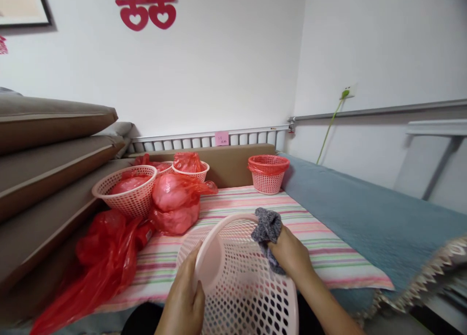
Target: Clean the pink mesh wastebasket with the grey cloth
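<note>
A large pale pink perforated basket [251,286] is tilted on its side in front of me, its opening facing me. My left hand [188,293] grips its rim at the left, thumb inside and fingers outside. In my right hand [288,250] is a bunched grey cloth [268,225], pressed against the upper right part of the basket's rim. Part of the cloth hangs down inside the basket's opening.
Baskets with red bags, one of them a pink basket [126,191], stand at the left beside stacked cushions [54,169]. Red plastic bags [105,257] lie nearer. A red-lined basket [268,174] stands at the back on the striped cloth [226,199].
</note>
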The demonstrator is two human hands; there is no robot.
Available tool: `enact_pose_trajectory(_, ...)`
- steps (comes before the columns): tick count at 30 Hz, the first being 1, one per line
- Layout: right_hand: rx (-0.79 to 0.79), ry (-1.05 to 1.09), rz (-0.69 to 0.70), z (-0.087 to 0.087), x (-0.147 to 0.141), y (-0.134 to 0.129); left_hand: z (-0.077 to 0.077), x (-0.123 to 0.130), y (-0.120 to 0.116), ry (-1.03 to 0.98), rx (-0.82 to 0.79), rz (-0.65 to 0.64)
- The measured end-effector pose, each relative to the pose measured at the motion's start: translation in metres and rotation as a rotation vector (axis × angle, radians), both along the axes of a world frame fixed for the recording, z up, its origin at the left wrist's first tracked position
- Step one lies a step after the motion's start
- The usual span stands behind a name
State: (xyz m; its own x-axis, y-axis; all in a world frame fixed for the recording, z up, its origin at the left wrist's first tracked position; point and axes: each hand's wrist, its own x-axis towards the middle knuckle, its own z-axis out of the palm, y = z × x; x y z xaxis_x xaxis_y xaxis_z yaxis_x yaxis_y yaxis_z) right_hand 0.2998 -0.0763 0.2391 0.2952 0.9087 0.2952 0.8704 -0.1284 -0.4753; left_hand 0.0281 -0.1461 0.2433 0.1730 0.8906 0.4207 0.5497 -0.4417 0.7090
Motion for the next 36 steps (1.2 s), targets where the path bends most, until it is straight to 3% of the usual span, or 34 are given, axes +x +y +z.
enact_pose_trajectory(3,0.109,0.012,0.047,0.01,-0.01,-0.004,0.026,-0.008,0.013,0.054,-0.016,-0.019)
enact_pose_trajectory(7,0.312,-0.023,0.187,0.04,-0.041,-0.001,0.065,-0.019,0.039,0.077,-0.068,-0.071)
enact_pose_trajectory(10,0.398,-0.091,0.366,0.057,-0.068,0.002,0.077,-0.023,0.052,0.137,-0.121,-0.088)
enact_pose_trajectory(16,0.479,-0.288,0.532,0.063,-0.123,-0.006,0.068,-0.018,0.053,0.241,-0.028,-0.086)
enact_pose_trajectory(20,0.502,-0.272,0.59,0.06,-0.134,-0.005,0.061,-0.014,0.042,0.232,-0.003,-0.019)
enact_pose_trajectory(25,0.417,-0.168,0.428,0.042,-0.107,0.013,0.05,-0.021,0.032,0.175,-0.053,0.09)
enact_pose_trajectory(29,0.155,-0.076,0.185,0.014,-0.07,0.023,0.036,-0.027,0.025,0.09,-0.052,0.158)
enact_pose_trajectory(31,0.076,-0.023,0.131,0.002,-0.055,0.021,0.031,-0.028,0.022,0.074,-0.059,0.166)
enact_pose_trajectory(33,0.069,0.018,0.132,0.0,-0.047,0.016,0.03,-0.027,0.019,0.077,-0.06,0.158)
enact_pose_trajectory(36,0.135,0.062,0.169,0.017,-0.044,0.007,0.043,-0.03,0.016,0.077,-0.062,0.147)
